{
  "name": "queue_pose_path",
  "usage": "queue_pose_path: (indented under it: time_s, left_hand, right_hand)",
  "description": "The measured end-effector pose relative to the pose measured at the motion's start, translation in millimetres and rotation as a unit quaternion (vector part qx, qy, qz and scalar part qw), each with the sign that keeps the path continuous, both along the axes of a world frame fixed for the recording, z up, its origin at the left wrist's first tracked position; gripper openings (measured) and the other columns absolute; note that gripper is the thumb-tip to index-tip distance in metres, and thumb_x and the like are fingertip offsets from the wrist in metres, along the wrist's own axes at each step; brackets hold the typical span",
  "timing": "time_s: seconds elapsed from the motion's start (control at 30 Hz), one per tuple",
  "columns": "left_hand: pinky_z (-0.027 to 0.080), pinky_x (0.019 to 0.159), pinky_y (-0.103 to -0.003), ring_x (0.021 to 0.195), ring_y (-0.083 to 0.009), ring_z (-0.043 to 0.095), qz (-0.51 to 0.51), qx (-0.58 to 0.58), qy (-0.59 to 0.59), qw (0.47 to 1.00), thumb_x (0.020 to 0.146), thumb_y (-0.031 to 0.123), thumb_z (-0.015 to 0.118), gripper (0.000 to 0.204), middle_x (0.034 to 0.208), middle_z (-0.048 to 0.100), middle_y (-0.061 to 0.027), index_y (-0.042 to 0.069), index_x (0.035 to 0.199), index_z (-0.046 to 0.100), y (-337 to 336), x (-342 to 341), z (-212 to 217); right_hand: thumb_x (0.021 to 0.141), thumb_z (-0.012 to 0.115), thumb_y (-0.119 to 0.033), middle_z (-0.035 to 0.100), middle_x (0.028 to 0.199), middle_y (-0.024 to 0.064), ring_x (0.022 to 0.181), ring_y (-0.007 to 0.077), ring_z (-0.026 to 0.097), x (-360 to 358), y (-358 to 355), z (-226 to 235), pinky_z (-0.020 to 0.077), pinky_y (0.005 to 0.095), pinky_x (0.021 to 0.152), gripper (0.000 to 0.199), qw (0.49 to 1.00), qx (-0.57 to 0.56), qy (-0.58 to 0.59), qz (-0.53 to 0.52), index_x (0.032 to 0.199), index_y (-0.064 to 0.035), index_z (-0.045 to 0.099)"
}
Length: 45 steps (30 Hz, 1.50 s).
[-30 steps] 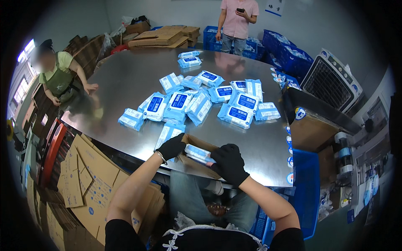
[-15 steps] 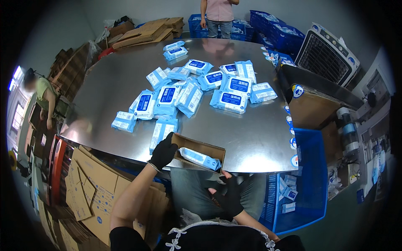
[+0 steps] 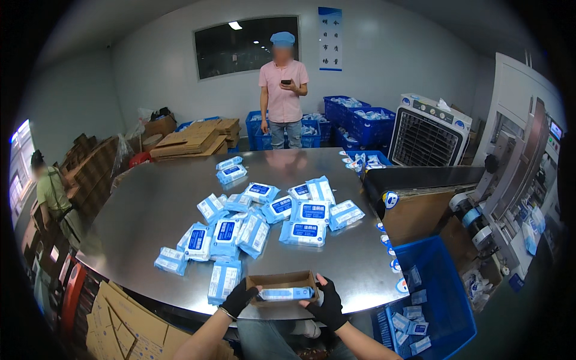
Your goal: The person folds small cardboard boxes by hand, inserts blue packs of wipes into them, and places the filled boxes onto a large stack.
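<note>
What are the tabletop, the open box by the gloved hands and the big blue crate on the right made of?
Tabletop: probably stainless steel, polished; grey with mirror-like reflections.
Open box: cardboard by its look, matte; brown, thin flat walls.
Blue crate: likely plastic, slightly glossy; evenly coloured, moulded-looking walls.

I see pale wall (image 3: pixel 384 48) at twelve, dark window (image 3: pixel 219 57) in it (bright lamp (image 3: pixel 234 25) showing in glass). Blue-white banner (image 3: pixel 330 39) just past twelve. Bright window (image 3: pixel 23 159) at nine. Steel table (image 3: pixel 135 222) mid-dial. Dull green floor (image 3: pixel 501 324) at four.
</note>
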<state>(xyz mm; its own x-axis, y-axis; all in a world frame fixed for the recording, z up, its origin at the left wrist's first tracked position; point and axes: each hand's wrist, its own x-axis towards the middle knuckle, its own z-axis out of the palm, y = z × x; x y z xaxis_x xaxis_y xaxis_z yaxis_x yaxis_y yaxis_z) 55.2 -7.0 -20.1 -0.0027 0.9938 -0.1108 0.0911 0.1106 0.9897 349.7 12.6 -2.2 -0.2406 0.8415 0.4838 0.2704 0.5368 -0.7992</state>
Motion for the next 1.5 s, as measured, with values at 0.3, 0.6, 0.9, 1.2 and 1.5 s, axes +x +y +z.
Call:
queue_pose_path:
  time_s: [0.3,0.6,0.9,1.2,1.5]
  left_hand:
    - [0.044,0.094,-0.033,0.111,-0.0216,0.054,-0.114,0.004,0.157,0.981,0.089,0.040,0.062,0.061,0.120,0.057,-0.0151,0.001,0.132,0.044,-2,-30,5]
    - [0.049,0.088,-0.047,0.109,-0.0365,0.060,-0.016,-0.266,0.583,0.768,0.064,0.072,0.067,0.117,0.121,0.057,-0.0232,0.005,0.148,0.021,-41,-85,50]
    - [0.049,0.085,-0.045,0.104,-0.0437,0.059,-0.004,-0.191,0.592,0.783,0.064,0.055,0.076,0.118,0.133,0.039,-0.0304,0.017,0.152,0.006,24,-83,4]
    - [0.050,0.080,-0.036,0.092,-0.0216,0.061,0.284,-0.132,0.111,0.943,0.077,0.034,0.075,0.058,0.114,0.057,-0.0153,0.005,0.120,0.051,13,-158,-64]
    - [0.047,0.085,-0.037,0.092,-0.0217,0.060,0.112,-0.295,-0.371,0.873,0.086,0.049,0.062,0.048,0.103,0.064,-0.0083,0.008,0.111,0.059,-36,-100,-60]
  right_hand:
    - [0.058,0.091,-0.034,0.032,0.147,0.0194,0.135,0.0313,0.035,2,70,-37,0.0297,0.0404,0.111,0.115,0.977,-0.033,-0.021,0.210,0.147,-0.0037,0.024]
    - [0.060,0.088,-0.023,0.042,0.127,0.0141,0.116,0.0271,0.047,-22,82,-27,0.0429,0.0392,0.098,0.106,0.957,-0.143,0.024,0.252,0.142,-0.0131,0.022]
    - [0.059,0.090,-0.024,0.037,0.130,0.0137,0.119,0.0277,0.044,-30,89,-23,0.0415,0.0395,0.100,0.108,0.938,-0.171,-0.035,0.299,0.141,-0.0139,0.021]
    - [0.061,0.088,-0.019,0.042,0.130,0.0142,0.121,0.0280,0.045,-87,64,-27,0.0406,0.0400,0.099,0.096,0.938,-0.066,-0.050,0.336,0.138,-0.0134,0.031]
    - [0.080,0.067,-0.022,0.050,0.127,0.0109,0.116,0.0258,0.051,-92,18,-46,0.0423,0.0382,0.098,0.055,0.883,-0.302,0.144,0.331,0.130,-0.0112,0.048]
